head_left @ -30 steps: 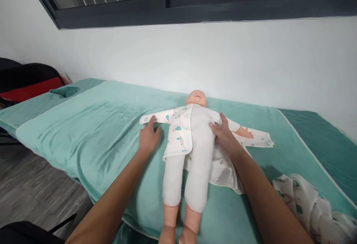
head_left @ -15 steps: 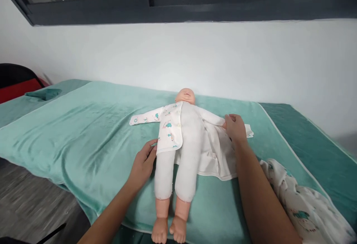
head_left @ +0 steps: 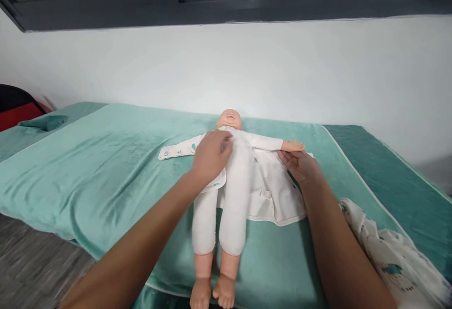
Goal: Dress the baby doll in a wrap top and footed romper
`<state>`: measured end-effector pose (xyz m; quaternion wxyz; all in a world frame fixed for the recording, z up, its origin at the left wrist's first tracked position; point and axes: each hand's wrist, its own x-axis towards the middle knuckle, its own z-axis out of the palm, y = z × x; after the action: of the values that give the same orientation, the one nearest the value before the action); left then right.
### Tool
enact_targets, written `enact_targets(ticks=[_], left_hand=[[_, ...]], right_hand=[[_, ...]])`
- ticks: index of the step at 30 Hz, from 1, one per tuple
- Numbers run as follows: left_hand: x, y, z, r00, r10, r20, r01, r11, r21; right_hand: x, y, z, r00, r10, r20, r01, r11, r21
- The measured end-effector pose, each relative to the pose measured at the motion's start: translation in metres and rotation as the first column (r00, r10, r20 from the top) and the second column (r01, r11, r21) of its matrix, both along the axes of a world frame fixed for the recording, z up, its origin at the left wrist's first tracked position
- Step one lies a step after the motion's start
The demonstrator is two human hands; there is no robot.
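Note:
A baby doll (head_left: 233, 196) with a white cloth body lies on its back, head toward the wall and feet toward me. A white printed baby shirt (head_left: 277, 200) is on it at one side: the printed sleeve (head_left: 178, 149) lies out to the left, while the other half spreads inside-out under the doll's right-side arm (head_left: 266, 142). My left hand (head_left: 213, 153) is over the doll's chest and the shirt front, slightly blurred, thumb and fingers apart. Palm up, my right hand (head_left: 300, 165) has its fingers stretched beneath the doll's bare hand (head_left: 293, 145).
A green velvety cover (head_left: 106, 172) lies over the bed, which stands against a white wall (head_left: 226, 69) below a dark-framed window. Crumpled printed white cloth (head_left: 399, 262) lies at the right front. A red and black object (head_left: 17, 106) is at far left.
My left hand has risen from beside the doll's hip to its chest. My right hand has turned palm up below the doll's hand, which now shows. The view has shifted slightly.

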<state>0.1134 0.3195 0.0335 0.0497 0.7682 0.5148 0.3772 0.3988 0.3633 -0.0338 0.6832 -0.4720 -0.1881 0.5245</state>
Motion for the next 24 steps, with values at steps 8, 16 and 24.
enact_targets(ticks=[8,16,24], left_hand=[[0.113,0.059,0.008,0.728,-0.304,-0.615,0.261,0.952,-0.161],[0.117,0.067,0.003,0.667,-0.312,-0.677,0.268,0.948,-0.173],[0.108,0.063,0.010,0.664,-0.262,-0.701,0.222,0.963,-0.150]], right_hand=[[-0.011,-0.014,0.007,0.927,0.159,0.339,-0.217,0.966,0.143],[-0.003,-0.020,0.008,0.392,0.214,0.895,-0.234,0.964,-0.128],[0.011,-0.036,0.022,0.552,0.216,0.806,-0.213,0.970,-0.114]])
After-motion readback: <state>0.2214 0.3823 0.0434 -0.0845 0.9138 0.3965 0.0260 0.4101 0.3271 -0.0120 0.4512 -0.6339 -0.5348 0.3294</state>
